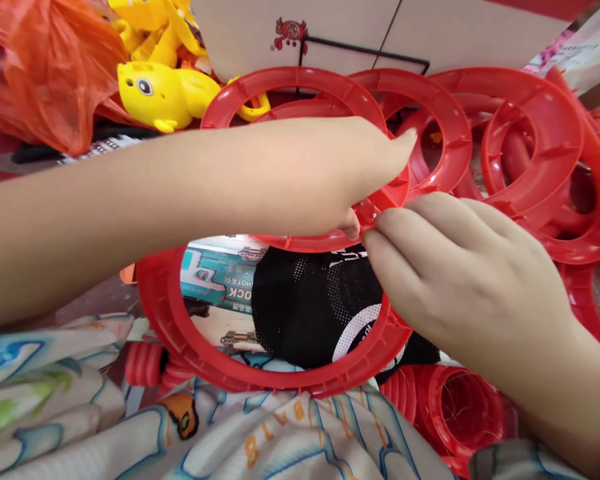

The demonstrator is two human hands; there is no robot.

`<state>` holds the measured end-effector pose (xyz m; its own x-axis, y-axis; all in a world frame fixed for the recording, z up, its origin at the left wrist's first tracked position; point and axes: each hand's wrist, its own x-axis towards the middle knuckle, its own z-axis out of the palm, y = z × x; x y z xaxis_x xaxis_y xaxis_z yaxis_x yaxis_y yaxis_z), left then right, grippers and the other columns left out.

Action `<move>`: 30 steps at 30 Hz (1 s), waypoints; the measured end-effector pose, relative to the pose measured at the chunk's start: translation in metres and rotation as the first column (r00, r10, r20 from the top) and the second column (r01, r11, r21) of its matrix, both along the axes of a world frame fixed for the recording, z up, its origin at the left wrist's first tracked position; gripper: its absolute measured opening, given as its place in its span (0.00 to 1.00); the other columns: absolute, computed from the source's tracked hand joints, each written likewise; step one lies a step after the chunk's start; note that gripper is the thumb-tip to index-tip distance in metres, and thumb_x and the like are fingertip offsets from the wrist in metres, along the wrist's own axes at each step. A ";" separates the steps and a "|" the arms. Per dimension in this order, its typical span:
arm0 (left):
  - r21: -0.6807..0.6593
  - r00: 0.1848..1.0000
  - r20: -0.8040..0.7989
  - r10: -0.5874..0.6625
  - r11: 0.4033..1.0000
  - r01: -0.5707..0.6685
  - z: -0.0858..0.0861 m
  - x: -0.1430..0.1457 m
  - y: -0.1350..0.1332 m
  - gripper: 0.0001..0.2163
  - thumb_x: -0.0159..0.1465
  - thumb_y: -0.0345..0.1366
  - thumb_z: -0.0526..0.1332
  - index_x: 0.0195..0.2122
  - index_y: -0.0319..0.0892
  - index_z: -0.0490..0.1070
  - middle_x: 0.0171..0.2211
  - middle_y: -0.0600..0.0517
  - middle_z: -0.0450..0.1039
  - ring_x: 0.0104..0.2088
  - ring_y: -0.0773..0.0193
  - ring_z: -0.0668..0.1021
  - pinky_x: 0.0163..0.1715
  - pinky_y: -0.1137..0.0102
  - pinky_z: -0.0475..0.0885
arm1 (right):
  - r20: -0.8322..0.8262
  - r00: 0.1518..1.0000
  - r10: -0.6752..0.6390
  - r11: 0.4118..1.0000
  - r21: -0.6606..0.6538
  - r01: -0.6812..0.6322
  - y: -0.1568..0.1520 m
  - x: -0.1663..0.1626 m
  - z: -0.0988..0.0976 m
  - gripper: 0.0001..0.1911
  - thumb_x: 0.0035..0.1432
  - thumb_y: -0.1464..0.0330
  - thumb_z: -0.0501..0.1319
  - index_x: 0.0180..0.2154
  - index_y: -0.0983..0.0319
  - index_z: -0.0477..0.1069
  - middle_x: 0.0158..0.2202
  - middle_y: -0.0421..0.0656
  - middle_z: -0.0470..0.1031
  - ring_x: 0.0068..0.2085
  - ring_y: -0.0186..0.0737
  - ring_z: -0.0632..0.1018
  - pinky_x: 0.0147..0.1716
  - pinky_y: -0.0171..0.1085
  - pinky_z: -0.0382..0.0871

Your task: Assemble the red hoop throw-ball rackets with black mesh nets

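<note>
My left hand (370,157) reaches in from the left across a red plastic ring (293,79). Its thumb points away to the right, and one curled fingertip shows below; the hand appears closed on the ring's right side, with most fingers hidden. Close beside it, my right hand (465,267) has its fingers pinched together at the ring's edge. A tiny pale speck shows at those fingertips, but what they hold is hidden. Nearer to me, a larger red ring (290,381) rests against the patterned cloth over my lap (280,440).
More red rings (535,153) are heaped at the right. A yellow toy with an eye (155,93) and an orange plastic bag (50,67) lie at the upper left. A white box (345,33) stands behind. Black printed fabric (300,313) and ribbed red tubes (460,407) are nearer.
</note>
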<state>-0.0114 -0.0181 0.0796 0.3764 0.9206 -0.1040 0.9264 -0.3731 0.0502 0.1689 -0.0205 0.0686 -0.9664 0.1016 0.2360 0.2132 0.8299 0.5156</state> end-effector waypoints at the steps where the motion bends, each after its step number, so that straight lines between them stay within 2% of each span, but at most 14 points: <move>1: -0.010 0.999 0.028 0.027 1.000 -0.027 -0.001 -0.002 0.001 0.36 0.62 0.37 0.61 0.70 0.44 0.50 0.40 0.49 0.75 0.40 0.48 0.81 0.41 0.60 0.75 | 0.019 1.000 0.017 1.000 -0.002 -0.017 0.004 -0.003 0.002 0.15 0.67 0.77 0.50 0.29 0.62 0.68 0.28 0.43 0.69 0.33 0.39 0.69 0.28 0.40 0.58; 3: -0.009 0.997 0.072 0.024 1.000 -0.024 -0.003 -0.008 0.003 0.41 0.61 0.36 0.58 0.73 0.49 0.39 0.44 0.52 0.75 0.43 0.52 0.81 0.45 0.63 0.75 | 0.065 0.997 0.029 0.999 -0.018 -0.028 0.014 -0.007 0.006 0.19 0.68 0.77 0.45 0.30 0.63 0.69 0.29 0.44 0.69 0.35 0.40 0.72 0.29 0.40 0.60; 5: 0.035 0.995 0.099 -0.026 0.999 0.023 -0.005 -0.016 0.004 0.40 0.60 0.36 0.56 0.72 0.52 0.38 0.49 0.53 0.73 0.44 0.54 0.81 0.45 0.64 0.75 | 0.133 0.991 0.013 0.997 -0.076 -0.003 0.027 -0.007 0.009 0.24 0.69 0.76 0.38 0.32 0.65 0.70 0.32 0.45 0.70 0.39 0.39 0.73 0.34 0.40 0.64; 7: 0.071 0.990 0.130 -0.054 0.996 0.045 -0.008 -0.023 0.004 0.39 0.59 0.37 0.57 0.71 0.53 0.43 0.51 0.52 0.72 0.42 0.54 0.81 0.40 0.63 0.76 | 0.184 0.983 -0.005 0.986 -0.160 0.035 0.039 -0.004 0.011 0.27 0.70 0.73 0.35 0.34 0.65 0.71 0.35 0.45 0.72 0.41 0.38 0.73 0.39 0.42 0.67; 9: 0.081 0.980 0.184 -0.079 0.995 0.065 -0.011 -0.030 0.003 0.34 0.59 0.38 0.60 0.67 0.51 0.52 0.50 0.51 0.73 0.39 0.53 0.80 0.35 0.61 0.76 | 0.156 0.988 -0.009 0.977 -0.210 0.042 0.047 0.002 0.009 0.25 0.72 0.70 0.37 0.36 0.64 0.72 0.37 0.44 0.72 0.42 0.37 0.73 0.40 0.42 0.68; 11: 0.096 0.967 0.235 -0.103 0.992 0.082 -0.014 -0.034 0.003 0.26 0.61 0.41 0.59 0.60 0.49 0.60 0.48 0.50 0.74 0.38 0.53 0.80 0.33 0.60 0.75 | 0.053 0.998 0.024 0.977 -0.213 -0.013 0.050 0.009 0.004 0.20 0.72 0.68 0.44 0.37 0.64 0.72 0.37 0.44 0.72 0.40 0.37 0.73 0.36 0.40 0.68; 14: 0.119 0.962 0.251 -0.107 0.990 0.079 -0.016 -0.036 0.002 0.21 0.63 0.47 0.57 0.55 0.47 0.64 0.47 0.50 0.72 0.40 0.51 0.80 0.36 0.60 0.75 | -0.104 0.990 0.096 0.964 -0.236 -0.119 0.048 0.020 -0.006 0.09 0.69 0.68 0.54 0.39 0.63 0.71 0.36 0.44 0.73 0.36 0.37 0.72 0.34 0.39 0.69; 16: 0.123 0.971 0.224 -0.086 0.991 0.059 -0.018 -0.036 0.002 0.20 0.62 0.47 0.57 0.54 0.46 0.64 0.46 0.50 0.72 0.41 0.49 0.81 0.37 0.58 0.76 | -0.145 0.985 0.096 0.954 -0.267 -0.132 0.043 0.025 -0.013 0.06 0.67 0.70 0.56 0.39 0.63 0.71 0.36 0.45 0.73 0.35 0.36 0.71 0.35 0.38 0.71; 19: 0.088 0.975 0.206 -0.088 0.994 0.071 -0.019 -0.035 0.003 0.19 0.61 0.41 0.57 0.54 0.47 0.64 0.47 0.49 0.73 0.43 0.44 0.81 0.38 0.52 0.76 | -0.159 0.984 0.076 0.952 -0.283 -0.120 0.037 0.028 -0.020 0.05 0.66 0.71 0.57 0.38 0.63 0.71 0.35 0.45 0.72 0.34 0.38 0.71 0.35 0.38 0.71; 21: 0.067 0.971 0.221 -0.096 0.994 0.083 -0.021 -0.036 0.005 0.22 0.60 0.39 0.58 0.56 0.48 0.63 0.49 0.49 0.73 0.43 0.44 0.80 0.38 0.51 0.76 | -0.160 0.985 0.064 0.944 -0.310 -0.112 0.036 0.027 -0.022 0.06 0.66 0.72 0.57 0.37 0.64 0.72 0.34 0.46 0.72 0.34 0.39 0.71 0.34 0.39 0.71; 25: 0.026 0.967 0.239 -0.085 0.996 0.081 -0.026 -0.039 0.008 0.28 0.60 0.42 0.60 0.62 0.50 0.60 0.48 0.51 0.73 0.44 0.48 0.80 0.42 0.52 0.75 | -0.155 0.987 0.043 0.930 -0.355 -0.096 0.037 0.024 -0.028 0.09 0.66 0.71 0.56 0.36 0.65 0.74 0.33 0.47 0.72 0.33 0.42 0.72 0.32 0.41 0.72; 28: 0.014 0.964 0.252 -0.085 0.996 0.085 -0.028 -0.040 0.008 0.25 0.62 0.45 0.56 0.61 0.47 0.62 0.49 0.53 0.72 0.50 0.49 0.78 0.49 0.53 0.73 | -0.167 0.986 0.017 0.922 -0.378 -0.080 0.037 0.032 -0.030 0.08 0.66 0.72 0.57 0.41 0.67 0.75 0.36 0.49 0.74 0.36 0.43 0.75 0.33 0.42 0.74; 30: 0.038 0.969 0.231 -0.084 0.996 0.077 -0.028 -0.040 0.006 0.23 0.63 0.45 0.55 0.58 0.46 0.66 0.48 0.53 0.73 0.50 0.52 0.78 0.51 0.56 0.72 | -0.271 0.962 -0.025 0.891 -0.442 -0.101 0.032 0.043 -0.029 0.09 0.66 0.74 0.58 0.46 0.66 0.74 0.40 0.48 0.76 0.39 0.41 0.77 0.37 0.40 0.75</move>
